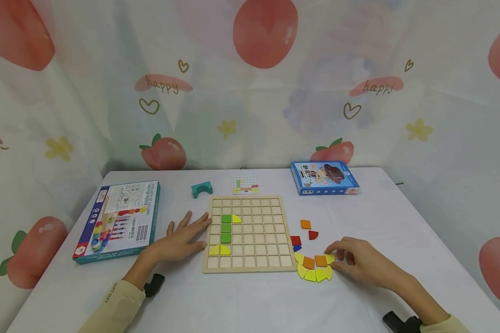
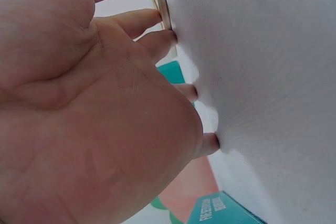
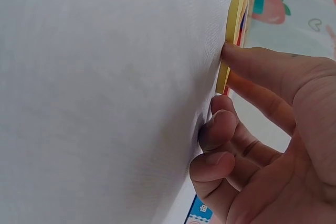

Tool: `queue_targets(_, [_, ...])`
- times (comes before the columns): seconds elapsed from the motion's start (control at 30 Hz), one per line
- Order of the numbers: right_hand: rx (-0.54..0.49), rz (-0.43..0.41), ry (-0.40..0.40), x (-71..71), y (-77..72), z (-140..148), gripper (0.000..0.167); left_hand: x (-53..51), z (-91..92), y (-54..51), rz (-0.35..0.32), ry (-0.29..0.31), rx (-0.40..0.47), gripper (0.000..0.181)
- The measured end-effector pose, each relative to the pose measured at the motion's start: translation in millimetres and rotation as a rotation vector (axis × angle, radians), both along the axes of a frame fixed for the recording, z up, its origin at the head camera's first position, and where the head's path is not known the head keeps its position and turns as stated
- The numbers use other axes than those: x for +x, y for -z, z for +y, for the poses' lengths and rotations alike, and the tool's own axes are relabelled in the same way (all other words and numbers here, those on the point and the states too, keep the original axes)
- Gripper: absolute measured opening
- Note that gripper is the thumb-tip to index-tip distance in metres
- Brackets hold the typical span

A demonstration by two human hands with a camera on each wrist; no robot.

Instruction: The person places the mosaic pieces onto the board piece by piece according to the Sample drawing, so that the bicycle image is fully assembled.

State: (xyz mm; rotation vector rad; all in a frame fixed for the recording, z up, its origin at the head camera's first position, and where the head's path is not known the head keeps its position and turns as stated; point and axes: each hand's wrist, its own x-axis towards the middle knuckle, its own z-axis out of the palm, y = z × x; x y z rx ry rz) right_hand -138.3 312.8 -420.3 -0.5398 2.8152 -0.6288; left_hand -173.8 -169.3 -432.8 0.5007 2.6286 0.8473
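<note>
A wooden grid board [image 1: 258, 271] lies on the table, with green squares [image 1: 226, 228] and yellow quarter-round pieces [image 1: 219, 250] in some of its cells. My left hand [image 1: 180, 241] is spread flat, its fingertips and thumb at the board's left edge. In the left wrist view the left palm [image 2: 105, 108] fills much of the picture. To the right of the board, my right hand [image 1: 360, 261] pinches a yellow piece [image 1: 329, 259] between thumb and index finger. The right wrist view shows the thumb [image 3: 262, 64] on a yellow edge [image 3: 222, 80], other fingers curled on the cloth.
Loose yellow, orange [image 1: 305, 224], red [image 1: 313, 235] and blue pieces lie right of the board. Behind it are a pattern card [image 1: 246, 184] and a teal arch block [image 1: 202, 188]. A large box [image 1: 121, 217] lies left, a blue box [image 1: 325, 178] back right.
</note>
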Motion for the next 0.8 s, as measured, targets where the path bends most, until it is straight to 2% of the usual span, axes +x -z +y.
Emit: queue_targets(0.8, [0.021, 0.007, 0.014, -2.6, 0.1, 1.6, 0.026, 0.5, 0.9, -0.7, 0.008, -0.004, -0.005, 0.071])
